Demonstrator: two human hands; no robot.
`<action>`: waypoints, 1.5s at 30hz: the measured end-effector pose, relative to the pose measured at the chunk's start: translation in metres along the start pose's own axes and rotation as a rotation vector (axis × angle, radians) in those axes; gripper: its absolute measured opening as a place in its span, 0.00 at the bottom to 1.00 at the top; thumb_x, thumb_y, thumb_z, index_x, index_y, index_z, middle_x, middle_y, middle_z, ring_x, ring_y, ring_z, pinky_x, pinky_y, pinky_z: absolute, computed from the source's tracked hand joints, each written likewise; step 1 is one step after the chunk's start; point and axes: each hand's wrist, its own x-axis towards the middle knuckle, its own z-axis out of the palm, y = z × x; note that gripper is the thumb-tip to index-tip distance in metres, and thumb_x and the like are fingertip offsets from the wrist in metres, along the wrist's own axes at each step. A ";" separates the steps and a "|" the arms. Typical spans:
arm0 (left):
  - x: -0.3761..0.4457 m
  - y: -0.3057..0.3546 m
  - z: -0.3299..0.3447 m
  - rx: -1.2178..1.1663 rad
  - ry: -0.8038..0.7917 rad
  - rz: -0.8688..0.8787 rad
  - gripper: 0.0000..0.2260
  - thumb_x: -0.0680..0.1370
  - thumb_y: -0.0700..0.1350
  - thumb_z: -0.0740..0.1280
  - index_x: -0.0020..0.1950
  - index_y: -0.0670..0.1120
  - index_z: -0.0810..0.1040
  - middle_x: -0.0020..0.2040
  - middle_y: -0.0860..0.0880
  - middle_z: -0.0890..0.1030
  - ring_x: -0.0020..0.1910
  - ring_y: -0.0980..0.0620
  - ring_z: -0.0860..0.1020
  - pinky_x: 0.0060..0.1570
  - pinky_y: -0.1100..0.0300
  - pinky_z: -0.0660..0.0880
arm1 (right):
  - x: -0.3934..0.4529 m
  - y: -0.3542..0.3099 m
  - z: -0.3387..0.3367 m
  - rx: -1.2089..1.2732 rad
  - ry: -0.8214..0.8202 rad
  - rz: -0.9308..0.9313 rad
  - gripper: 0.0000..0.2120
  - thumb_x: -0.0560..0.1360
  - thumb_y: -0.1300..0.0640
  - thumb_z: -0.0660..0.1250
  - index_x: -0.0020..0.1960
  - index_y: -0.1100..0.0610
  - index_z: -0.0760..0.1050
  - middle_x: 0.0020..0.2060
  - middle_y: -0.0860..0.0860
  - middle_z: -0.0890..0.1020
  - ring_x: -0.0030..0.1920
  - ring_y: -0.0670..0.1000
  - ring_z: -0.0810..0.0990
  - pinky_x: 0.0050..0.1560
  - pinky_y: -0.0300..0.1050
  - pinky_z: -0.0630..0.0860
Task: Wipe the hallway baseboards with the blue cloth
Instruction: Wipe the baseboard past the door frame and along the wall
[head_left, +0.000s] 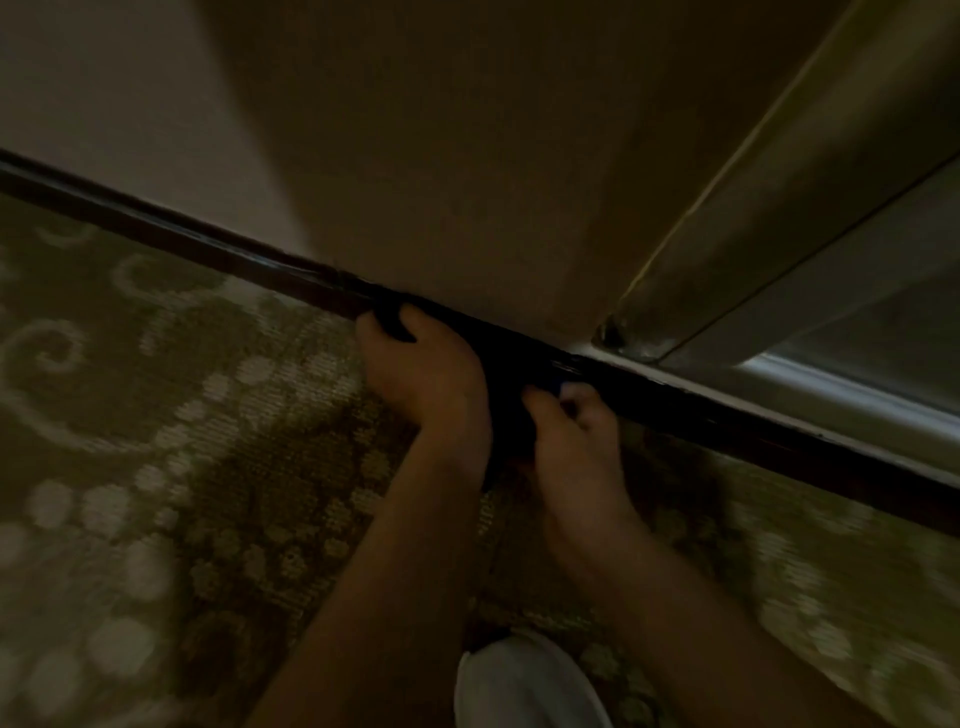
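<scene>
A dark wooden baseboard (171, 228) runs along the foot of the wall from upper left to lower right. The blue cloth (506, 395), nearly black in this dim light, lies bunched against it between my hands. My left hand (421, 374) grips the cloth's left end, fingers curled over it onto the baseboard. My right hand (576, 441) holds the cloth's right part with curled fingers, just below the baseboard. Most of the cloth is hidden by the hands and shadow.
Patterned green and cream carpet (156, 441) covers the floor. A pale wall (441, 182) rises above the baseboard. A metal door frame (727, 234) with a glass panel meets the wall at the right. A white-clad knee (524, 680) shows at the bottom.
</scene>
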 end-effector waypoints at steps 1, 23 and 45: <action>-0.014 -0.001 0.004 -0.014 0.026 0.018 0.13 0.82 0.42 0.60 0.64 0.43 0.76 0.59 0.47 0.80 0.58 0.50 0.78 0.56 0.64 0.70 | 0.002 -0.005 -0.004 -0.005 0.045 -0.011 0.07 0.79 0.58 0.65 0.43 0.50 0.72 0.41 0.53 0.80 0.40 0.48 0.79 0.42 0.46 0.75; 0.081 0.027 -0.116 -0.304 -0.341 -0.400 0.13 0.80 0.48 0.65 0.64 0.49 0.77 0.56 0.49 0.82 0.52 0.50 0.82 0.41 0.57 0.80 | 0.008 0.030 0.083 0.252 -0.074 0.216 0.22 0.75 0.57 0.71 0.67 0.58 0.74 0.59 0.58 0.82 0.55 0.58 0.83 0.53 0.55 0.82; 0.172 0.039 -0.084 0.054 -0.337 -0.112 0.17 0.82 0.48 0.62 0.71 0.48 0.72 0.66 0.50 0.77 0.65 0.50 0.76 0.67 0.47 0.72 | 0.005 0.032 0.166 0.301 0.140 0.115 0.18 0.77 0.55 0.70 0.66 0.56 0.75 0.57 0.54 0.83 0.56 0.55 0.83 0.58 0.56 0.79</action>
